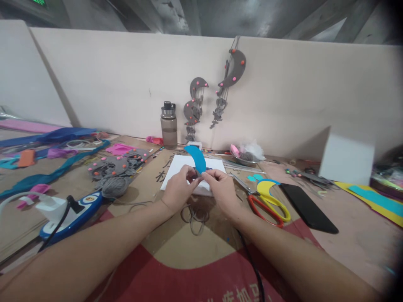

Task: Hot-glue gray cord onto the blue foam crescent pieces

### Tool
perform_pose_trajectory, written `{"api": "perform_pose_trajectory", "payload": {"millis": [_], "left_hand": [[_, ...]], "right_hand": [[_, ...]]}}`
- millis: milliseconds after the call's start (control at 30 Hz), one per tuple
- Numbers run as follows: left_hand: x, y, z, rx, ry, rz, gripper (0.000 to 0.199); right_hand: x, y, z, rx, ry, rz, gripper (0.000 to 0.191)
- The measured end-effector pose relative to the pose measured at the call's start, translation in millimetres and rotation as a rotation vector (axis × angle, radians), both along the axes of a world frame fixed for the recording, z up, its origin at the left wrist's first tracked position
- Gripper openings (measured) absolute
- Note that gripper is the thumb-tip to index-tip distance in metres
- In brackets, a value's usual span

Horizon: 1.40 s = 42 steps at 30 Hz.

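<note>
**Thin blue crescent (197, 158) at risk of creasing**

Your left hand (179, 186) and right hand (224, 188) both pinch its lower end above the white sheet (174, 167); squeezing or twisting there could bend it. The loose string (197, 222) just below could snag your wrists. Behind, the upright bottle (169, 130) is partly filled with liquid; the bowl (244, 162) holds grey yarn and clear plastic.

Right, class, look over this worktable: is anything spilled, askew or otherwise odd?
Nothing looks spilled or damaged. Slightly untidy: gray cord lies in loose loops below the left hand and right hand, and blue strips lie jumbled at far left.
</note>
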State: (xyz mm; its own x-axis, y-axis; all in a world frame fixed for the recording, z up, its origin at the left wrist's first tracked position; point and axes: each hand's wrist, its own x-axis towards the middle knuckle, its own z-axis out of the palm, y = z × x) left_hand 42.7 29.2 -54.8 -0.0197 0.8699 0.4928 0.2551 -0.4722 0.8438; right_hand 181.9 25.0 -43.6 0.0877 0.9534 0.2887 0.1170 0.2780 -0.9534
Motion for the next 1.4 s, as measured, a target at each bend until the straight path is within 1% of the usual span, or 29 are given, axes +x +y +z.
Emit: {"api": "perform_pose_trajectory", "payload": {"millis": [100,233,433,533,733,900,1033,1167,1300,1400], "left_hand": [[0,1,-2.7,-0.013,-0.012,-0.014,0.017],[1,1,-4.1,0.008,0.027,-0.025,0.015],[1,5,-7.5,-0.025,-0.005,-0.062,0.013],[0,5,-8.9,-0.043,0.010,-0.079,0.014],[1,3,-7.7,-0.024,0.029,-0.078,0.016],[1,1,-4.4,-0.059,0.009,-0.129,0.019],[2,0,-2.8,-0.076,0.041,-0.159,0.020],[3,-1,-2.7,-0.077,0.026,-0.141,0.019],[4,-2,-2.3,-0.122,0.019,-0.125,0.018],[5,-3,-1.7,-0.153,-0.022,-0.126,0.018]], "right_hand": [[-2,-2,1.4,0.006,0.003,0.035,0.018],[-1,2,-4.1,0.016,0.039,0.070,0.017],[0,6,-11.6,0.036,0.040,0.050,0.014],[0,5,-11.1,0.034,0.035,0.071,0.014],[0,4,-8.0,0.038,-0.005,0.045,0.012],[-1,1,-3.4,0.087,0.006,0.069,0.010],[-2,-1,-0.9,0.092,-0.014,0.080,0.012],[-2,-2,0.8,0.106,-0.031,0.086,0.013],[-4,-4,1.0,0.096,-0.074,0.103,0.014],[-5,-4,-1.5,0.083,-0.068,0.104,0.014]]}}
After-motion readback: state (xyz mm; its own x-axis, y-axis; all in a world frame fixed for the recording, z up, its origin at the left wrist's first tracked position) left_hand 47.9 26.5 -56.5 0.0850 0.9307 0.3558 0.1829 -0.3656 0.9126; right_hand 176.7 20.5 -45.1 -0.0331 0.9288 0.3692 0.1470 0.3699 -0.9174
